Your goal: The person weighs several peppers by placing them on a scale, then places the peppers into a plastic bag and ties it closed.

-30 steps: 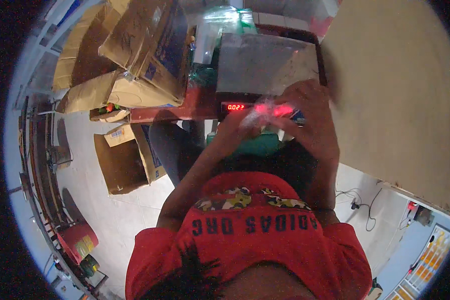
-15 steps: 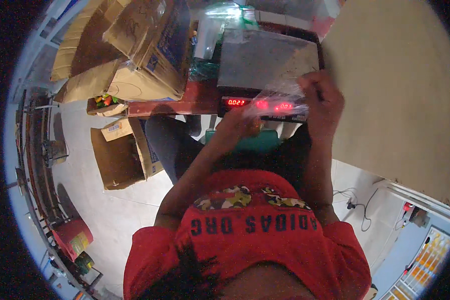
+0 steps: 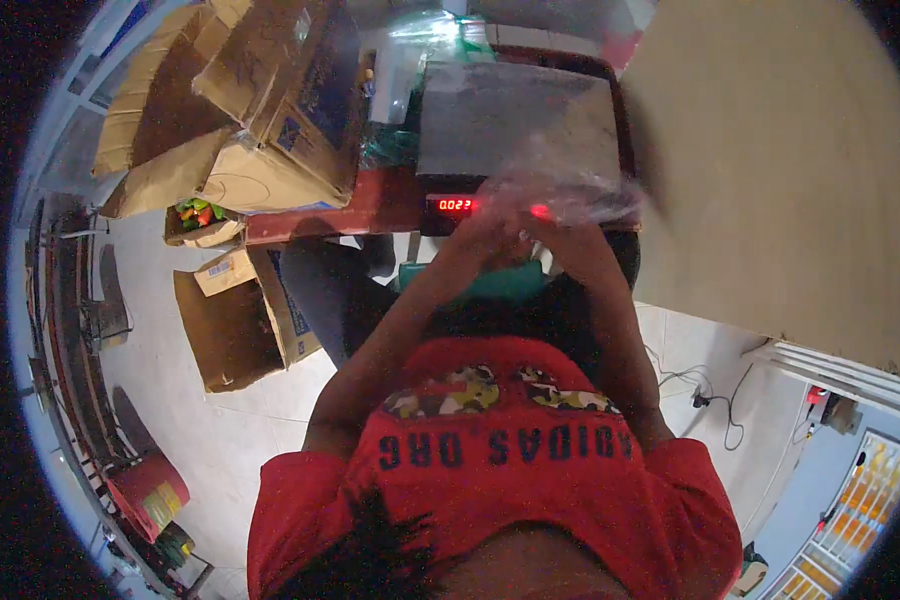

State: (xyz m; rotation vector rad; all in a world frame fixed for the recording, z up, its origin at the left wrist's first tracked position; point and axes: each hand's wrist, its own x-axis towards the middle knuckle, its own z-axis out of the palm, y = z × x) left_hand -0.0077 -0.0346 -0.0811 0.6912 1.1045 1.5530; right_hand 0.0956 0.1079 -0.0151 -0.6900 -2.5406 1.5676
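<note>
A clear plastic bag point(image 3: 580, 197) spreads in front of me, over the near edge of a digital scale point(image 3: 510, 125) with a flat grey platform and red lit digits. My left hand point(image 3: 482, 240) and my right hand point(image 3: 562, 238) meet at the bag's near end. The fingers of both look closed on the plastic, though the bag and dim light partly hide them. A small brownish patch shows between the hands; I cannot tell what it is. Beneath them is a green thing point(image 3: 475, 283), partly covered by my arms.
A large opened cardboard box point(image 3: 280, 160) stands left of the scale on a reddish-brown table point(image 3: 385, 200). Green and clear plastic bags point(image 3: 395, 140) lie between them. Small colourful items point(image 3: 200, 213) sit in a box below, beside another open carton point(image 3: 235, 335). A beige board point(image 3: 790, 190) fills the right.
My right hand has come down and left to join my left hand. The plastic, earlier stretched up between the hands, now billows out beyond them to the right.
</note>
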